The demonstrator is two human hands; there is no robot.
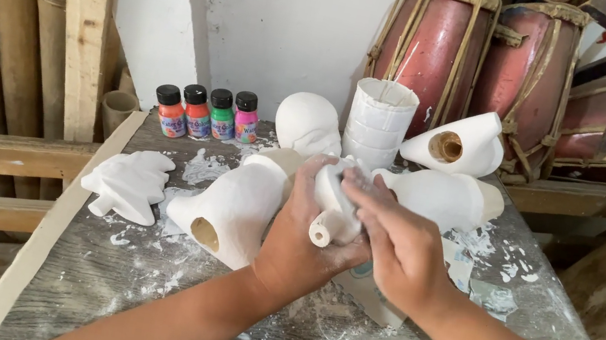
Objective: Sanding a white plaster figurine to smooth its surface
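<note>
Hands: left (301, 238) cradles small white plaster figure (336, 205), right (397, 240) wraps over it
Spot: above counter (134, 281), right of hollow cast (233, 212)
Risk: dusty grip, could slip and chip

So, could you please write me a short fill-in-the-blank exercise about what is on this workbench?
1. Both hands, the left hand and the right hand, hold a small plaster piece whose colour is ____.
2. The number of paint bottles standing in a row at the back is ____.
3. The paint bottles all have caps coloured ____.
4. Behind the stack of white cups stand red ____.

Missing words: white; four; black; drums
</note>
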